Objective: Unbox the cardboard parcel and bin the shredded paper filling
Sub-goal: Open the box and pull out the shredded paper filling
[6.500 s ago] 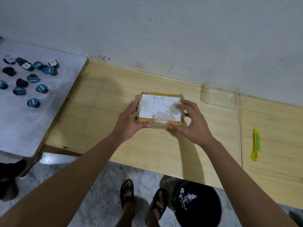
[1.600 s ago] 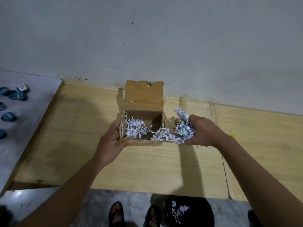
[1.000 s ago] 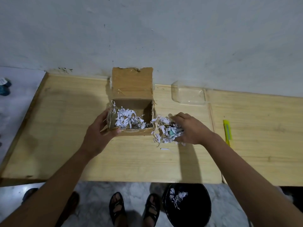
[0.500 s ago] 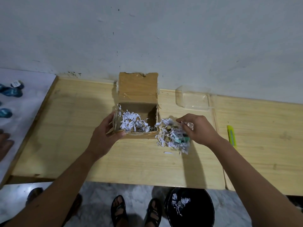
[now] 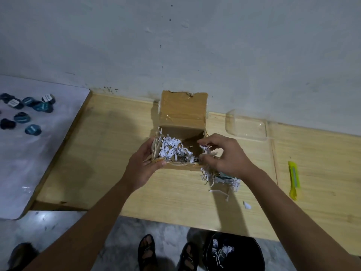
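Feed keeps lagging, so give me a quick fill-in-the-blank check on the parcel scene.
1. The left hand grips the open ____ by its left side.
2. A clump of shredded paper lies on the ____, right of the box.
3. The yellow cutter lies to the ____ of the right hand.
4. The black bin stands on the ____.

Missing: box; table; right; floor
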Demonstrator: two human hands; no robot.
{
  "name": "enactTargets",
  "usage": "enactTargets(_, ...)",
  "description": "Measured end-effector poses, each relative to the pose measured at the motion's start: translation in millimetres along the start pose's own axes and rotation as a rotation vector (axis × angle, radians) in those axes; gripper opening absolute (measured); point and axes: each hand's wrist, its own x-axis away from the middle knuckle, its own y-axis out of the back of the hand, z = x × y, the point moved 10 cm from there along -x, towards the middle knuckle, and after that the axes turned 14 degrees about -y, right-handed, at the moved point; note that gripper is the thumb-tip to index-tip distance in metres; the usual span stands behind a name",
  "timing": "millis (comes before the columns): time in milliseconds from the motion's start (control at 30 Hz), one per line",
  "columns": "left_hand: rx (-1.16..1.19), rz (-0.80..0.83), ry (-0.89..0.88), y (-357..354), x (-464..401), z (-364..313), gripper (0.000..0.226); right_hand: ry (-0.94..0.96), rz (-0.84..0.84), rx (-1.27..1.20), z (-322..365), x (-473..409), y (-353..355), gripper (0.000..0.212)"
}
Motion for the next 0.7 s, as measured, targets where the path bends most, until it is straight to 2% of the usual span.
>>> enactTargets(133, 0.003, 0.001, 0.007, -0.4, 2.2, 0.4, 0.089, 0.024, 0.218, 0.21, 19.8, -15.1, -49.2, 0.05)
enactTargets(200, -0.001, 0.012, 0.008, -1.0, 2.8, -0.1, 0.089, 0.007, 0.326, 0.322, 19.9, -19.9, -67.6, 0.04)
enactTargets(267, 0.01, 0.015, 0.02, -1.5, 3.2, 1.8, 0.09, -0.018, 0.391, 0.286, 18.1, -23.9, -76.2, 0.023)
enactTargets(467, 0.059, 0.021, 0.085, -2.4, 4.4, 8.9, 0.09, -0.182, 0.369, -0.044, 6.7, -43.0, -70.1, 0.014)
enactTargets(700, 0.091, 0.007, 0.118, -3.3, 6.0, 14.8, 0.091, -0.241, 0.256, -0.183, 13.4, -69.8, -79.0, 0.011)
